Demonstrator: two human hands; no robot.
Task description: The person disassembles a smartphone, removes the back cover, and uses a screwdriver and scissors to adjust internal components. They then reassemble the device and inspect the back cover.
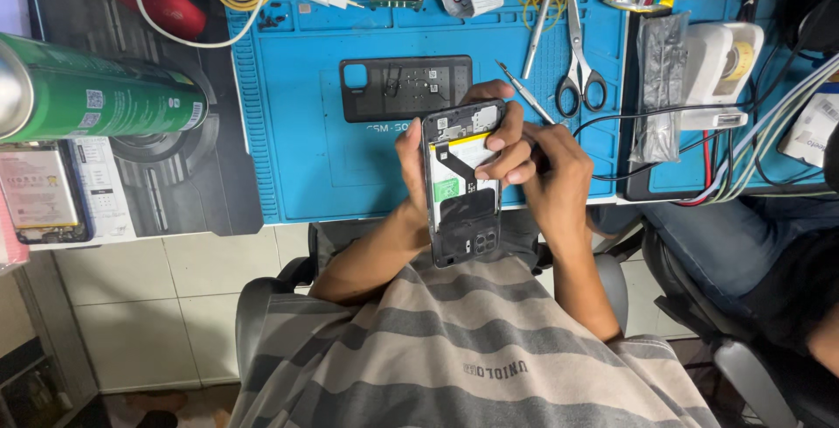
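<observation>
I hold the opened phone point(463, 185) upright over the near edge of the blue mat point(306, 148). My left hand point(411, 161) grips its side, my right hand point(533, 166) presses fingers on its battery. Its back cover point(404, 87) lies at the mat's middle.

The person wears a short-sleeved shirt point(472, 349) with broad horizontal stripes in grey and pale beige, and small dark lettering across one stripe toward 6 o'clock. Both forearms are bare. The hands point(524, 161) carry no gloves, rings or watch.
</observation>
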